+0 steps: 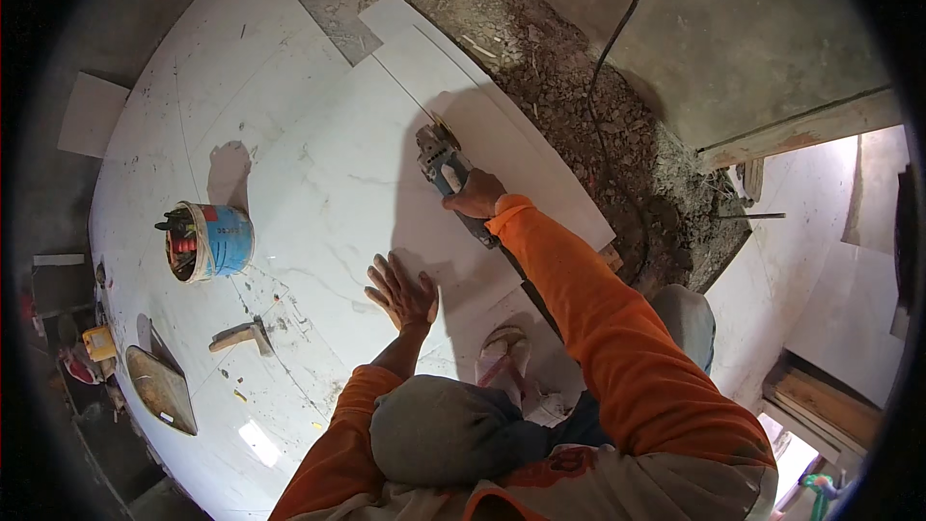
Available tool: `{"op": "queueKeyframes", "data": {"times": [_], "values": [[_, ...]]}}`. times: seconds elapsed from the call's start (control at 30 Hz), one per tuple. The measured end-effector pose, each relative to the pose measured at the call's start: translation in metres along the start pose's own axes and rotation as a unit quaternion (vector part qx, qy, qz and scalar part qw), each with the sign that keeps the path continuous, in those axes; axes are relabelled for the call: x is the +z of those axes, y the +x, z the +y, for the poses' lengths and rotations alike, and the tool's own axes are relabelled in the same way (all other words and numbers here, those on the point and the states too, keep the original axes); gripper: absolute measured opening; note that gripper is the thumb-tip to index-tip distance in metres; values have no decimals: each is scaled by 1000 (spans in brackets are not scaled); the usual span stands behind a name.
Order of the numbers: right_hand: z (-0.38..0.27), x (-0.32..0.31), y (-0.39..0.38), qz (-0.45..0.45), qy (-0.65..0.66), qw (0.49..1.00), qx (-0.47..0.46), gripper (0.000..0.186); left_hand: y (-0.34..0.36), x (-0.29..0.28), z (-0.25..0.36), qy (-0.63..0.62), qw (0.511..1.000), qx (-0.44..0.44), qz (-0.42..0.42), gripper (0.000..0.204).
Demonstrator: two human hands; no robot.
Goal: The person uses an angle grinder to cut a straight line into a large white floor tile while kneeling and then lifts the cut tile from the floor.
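My right hand (471,195) grips a handheld power cutter (442,159) with a grey-and-teal body, resting near the right part of a large white marbled tile (357,164). A straight line runs across the tile from the tool toward the upper left. My left hand (397,291) lies on the tile below and left of the tool, fingers spread. My sandalled foot (502,355) shows beneath, between my arms.
A blue bucket of tools (224,236), a small wooden piece (239,338) and a trowel-like board (159,391) lie leftward on the tiles. A black cable (600,77) crosses rubble (569,106) on the right. A concrete step edge (801,130) stands right.
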State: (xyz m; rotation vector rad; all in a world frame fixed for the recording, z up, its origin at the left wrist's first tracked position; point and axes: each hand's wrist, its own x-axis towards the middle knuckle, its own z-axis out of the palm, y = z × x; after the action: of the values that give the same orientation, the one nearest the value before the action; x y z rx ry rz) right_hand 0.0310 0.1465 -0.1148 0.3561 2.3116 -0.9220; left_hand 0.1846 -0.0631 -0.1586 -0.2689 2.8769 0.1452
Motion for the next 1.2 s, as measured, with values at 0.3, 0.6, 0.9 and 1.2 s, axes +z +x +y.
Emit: {"op": "queueKeyframes", "data": {"times": [0.3, 0.6, 0.9, 1.2], "values": [[7, 2, -4, -30, -2, 1000, 1, 76, 0, 2, -1, 1, 1000, 4, 18, 75], [8, 0, -14, -25, 8, 1000, 3, 76, -1, 2, 0, -2, 999, 4, 37, 76], [22, 9, -14, 32, -20, 999, -32, 70, -43, 13, 0, -8, 999, 34, 27, 76], [17, 0, -28, -25, 2, 1000, -6, 77, -63, 20, -7, -7, 998, 65, 1, 77]]}}
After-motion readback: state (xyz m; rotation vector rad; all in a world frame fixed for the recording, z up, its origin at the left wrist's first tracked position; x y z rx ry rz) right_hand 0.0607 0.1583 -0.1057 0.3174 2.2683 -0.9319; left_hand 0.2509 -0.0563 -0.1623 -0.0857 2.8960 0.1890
